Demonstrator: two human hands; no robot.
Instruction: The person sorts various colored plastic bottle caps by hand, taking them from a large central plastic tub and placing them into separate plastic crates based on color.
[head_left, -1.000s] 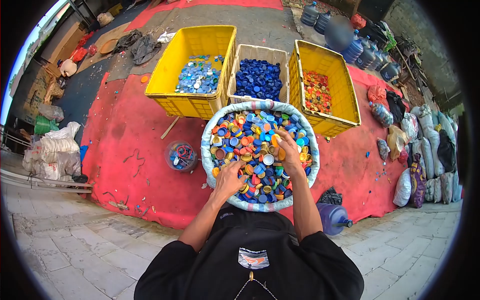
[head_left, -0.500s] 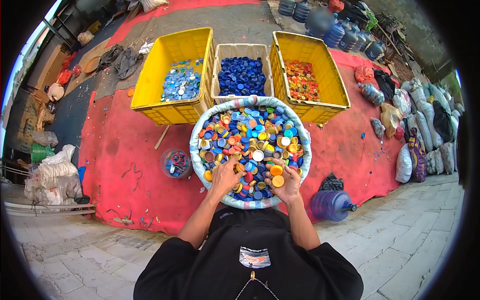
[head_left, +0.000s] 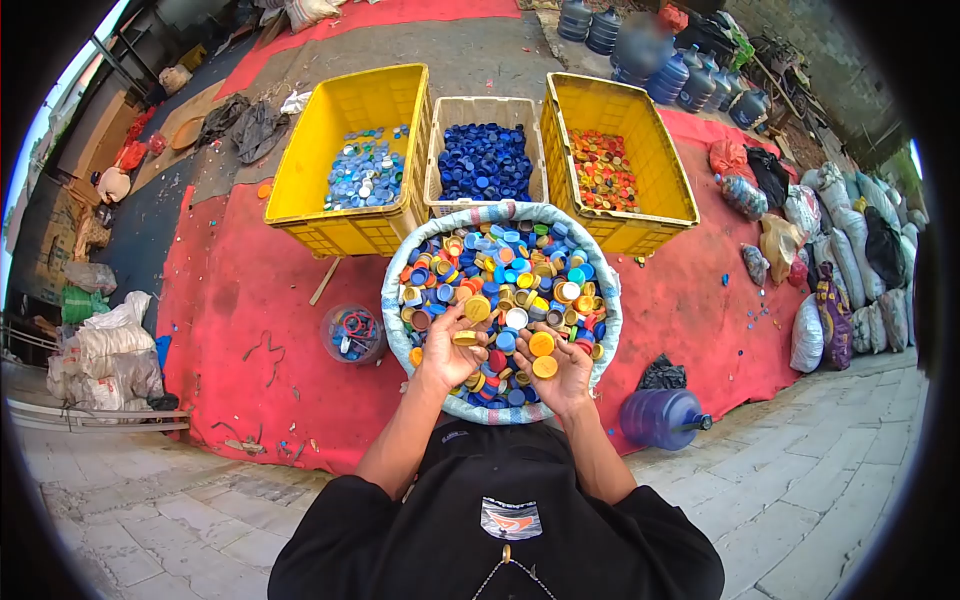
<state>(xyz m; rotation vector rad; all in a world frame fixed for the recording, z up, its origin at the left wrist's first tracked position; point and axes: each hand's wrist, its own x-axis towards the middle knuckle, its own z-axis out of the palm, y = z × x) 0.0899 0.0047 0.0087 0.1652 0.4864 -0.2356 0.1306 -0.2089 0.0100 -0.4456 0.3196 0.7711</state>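
Observation:
A round basket [head_left: 603, 375] lined with pale woven sacking stands against my body, heaped with mixed-colour bottle caps [head_left: 520, 270]. Over its near left part, my left hand [head_left: 450, 352] holds yellow bottle caps [head_left: 477, 308], one by the fingertips and one lower near the palm. My right hand [head_left: 562, 375], palm up at the near right, holds orange-yellow bottle caps [head_left: 543, 344]. Behind the basket are a yellow crate [head_left: 290, 160] with light blue caps, a white crate [head_left: 437, 150] with dark blue caps, and another yellow crate [head_left: 660, 160] with orange and red caps.
A small clear tub [head_left: 352, 331] sits on the red mat [head_left: 250, 350] left of the basket. To the right lies a big blue water bottle [head_left: 660, 415] beside a black bag [head_left: 662, 374]. Filled sacks [head_left: 850, 260] line the right side; more water bottles [head_left: 690, 80] stand at the back.
My left hand has come up out of the caps and now holds yellow caps. My right hand stays nearly in place with its orange-yellow caps.

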